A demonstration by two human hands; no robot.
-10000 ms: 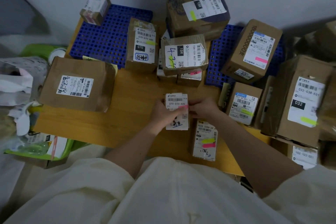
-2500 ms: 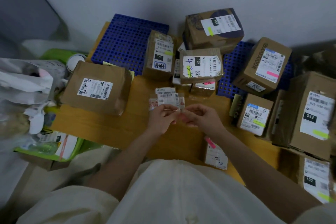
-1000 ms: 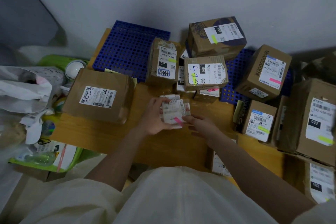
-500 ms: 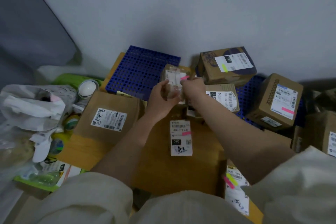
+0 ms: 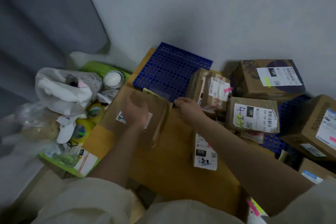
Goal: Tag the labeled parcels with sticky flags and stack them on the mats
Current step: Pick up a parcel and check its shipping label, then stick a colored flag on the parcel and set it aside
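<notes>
A large flat brown box (image 5: 160, 120) with a white label lies at the table's left, in front of the left blue mat (image 5: 171, 72). My left hand (image 5: 135, 112) rests on its top over the label, fingers relaxed. My right hand (image 5: 189, 107) reaches to the box's far right corner, fingers straight and touching the edge. A small parcel with a pink flag (image 5: 217, 91) sits among the boxes at the mat's right edge. Another small parcel marked 070 (image 5: 205, 154) lies flat on the wooden table (image 5: 172, 169), partly under my right forearm.
Flagged boxes crowd the right side, one marked 15H (image 5: 254, 114), over the right blue mat (image 5: 291, 109). Left of the table are plastic bags (image 5: 63, 87), tape rolls (image 5: 94, 112), a white cup (image 5: 112, 79) and a green tray (image 5: 76, 167). Pink and yellow flags (image 5: 254, 207) show bottom right.
Half a second ago both hands held the pink-flagged small parcel at the pile beside the left mat. They have let it go there and moved left onto the large flat box.
</notes>
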